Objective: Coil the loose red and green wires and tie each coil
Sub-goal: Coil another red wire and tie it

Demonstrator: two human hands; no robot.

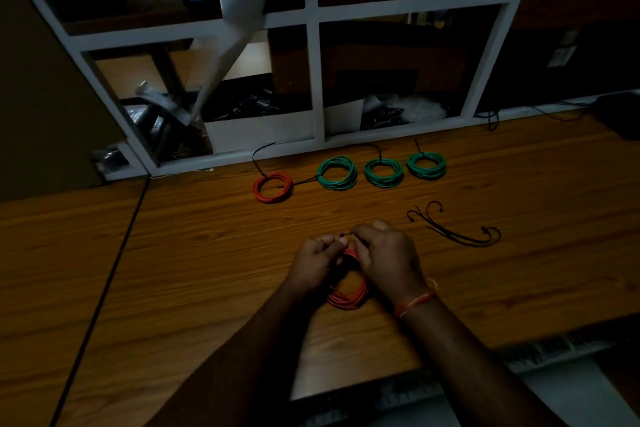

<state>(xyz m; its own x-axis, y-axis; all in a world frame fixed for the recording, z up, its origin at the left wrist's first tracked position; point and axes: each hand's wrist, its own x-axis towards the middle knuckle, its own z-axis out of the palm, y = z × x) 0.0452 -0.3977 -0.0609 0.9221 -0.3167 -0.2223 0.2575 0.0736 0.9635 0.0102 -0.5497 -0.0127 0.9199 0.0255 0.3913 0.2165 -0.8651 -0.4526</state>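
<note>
Head view shows two hands close together over a red wire coil [347, 291] near the front of the wooden table [207, 253]. Left hand [317, 262] and right hand [386, 258] both have their fingers [375, 227] pressed together at the top of the coil, pinching a thin black tie [343, 236] there. It is dark, so I cannot tell if the knot is made yet. I think this is the tying step. To do it well, keep the loops bunched flat, pull both ends of the tie evenly, and do not let go until the knot is snug, or the loops may spring apart.

Farther back, near the shelf [317, 80], lie one tied red coil [273, 186] and three green coils [382, 173] in a row, each with a black tie. Spare black ties [453, 230] lie to the right of the hands, near but not touching.

Room is good: bare wood lies to the left and right of the hands. The front edge of the table is just below the forearms on the right side, so the coil should stay forward of it. A dark seam [104, 284] runs across the table on the left, well apart from the work
</note>
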